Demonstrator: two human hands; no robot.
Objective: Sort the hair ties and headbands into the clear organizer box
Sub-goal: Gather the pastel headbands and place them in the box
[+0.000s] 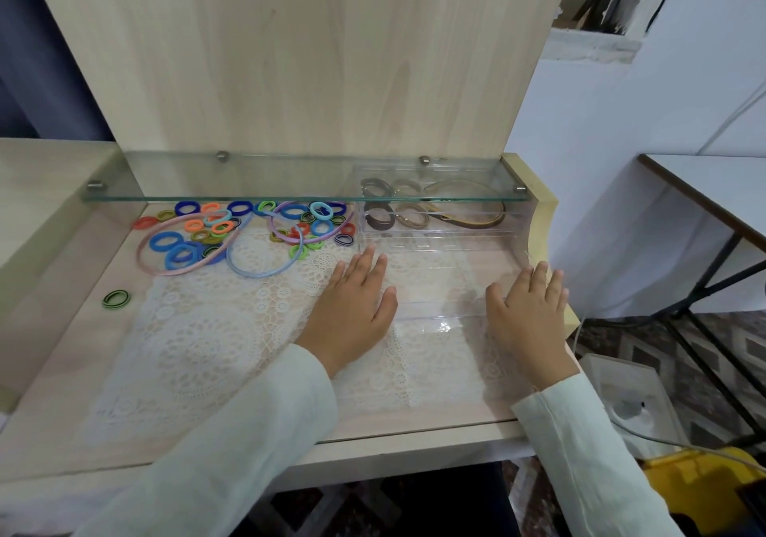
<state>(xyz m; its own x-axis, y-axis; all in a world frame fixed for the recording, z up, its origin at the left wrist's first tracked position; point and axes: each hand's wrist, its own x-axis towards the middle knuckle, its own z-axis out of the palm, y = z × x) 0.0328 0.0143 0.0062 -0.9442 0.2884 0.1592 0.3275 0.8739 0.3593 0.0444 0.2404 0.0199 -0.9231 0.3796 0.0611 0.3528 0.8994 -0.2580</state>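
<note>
The clear organizer box (439,246) lies on the right half of the table, its far compartments under the glass shelf. Brown and beige hair ties (379,217) and a dark headband (476,221) sit in its far part. My left hand (354,308) rests flat against the box's left side, fingers apart. My right hand (528,312) lies flat at its right near corner, holding nothing. A heap of colourful hair ties (248,225) with a pink headband (166,265), a blue headband (265,271) and a lilac one (286,238) lies at the back left.
A green-and-black striped hair tie (116,299) lies alone at the left. A white lace cloth (232,329) covers the tabletop. A glass shelf (290,180) overhangs the back of the table. Raised wooden sides flank the surface; another table (713,188) stands to the right.
</note>
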